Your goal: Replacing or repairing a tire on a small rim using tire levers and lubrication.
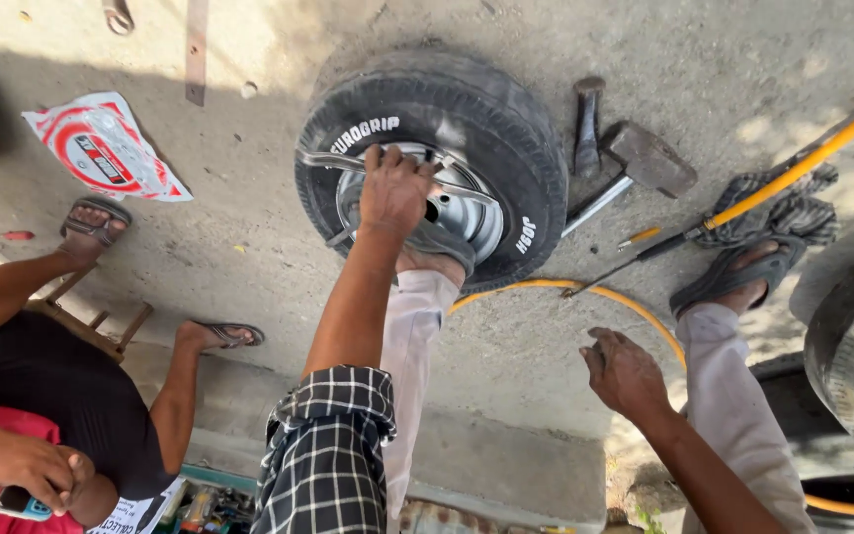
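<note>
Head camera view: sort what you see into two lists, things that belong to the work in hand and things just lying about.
In use:
- left hand, gripping the metal bar
- tyre on its wheel rim
- sandalled foot pressing on the rim

Lying about:
- hammer
- yellow hose
- red and white wrapper
- rag
- right hand, held free, empty

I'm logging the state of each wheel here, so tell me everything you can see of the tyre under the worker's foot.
The tyre is black rubber with white sidewall lettering, mounted on a silver steel rim. It lies flat on the concrete ground. A sandalled foot presses on the rim, and the left hand holds a metal bar levered across the rim's edge. A yellow hose curves just beside it.
</note>
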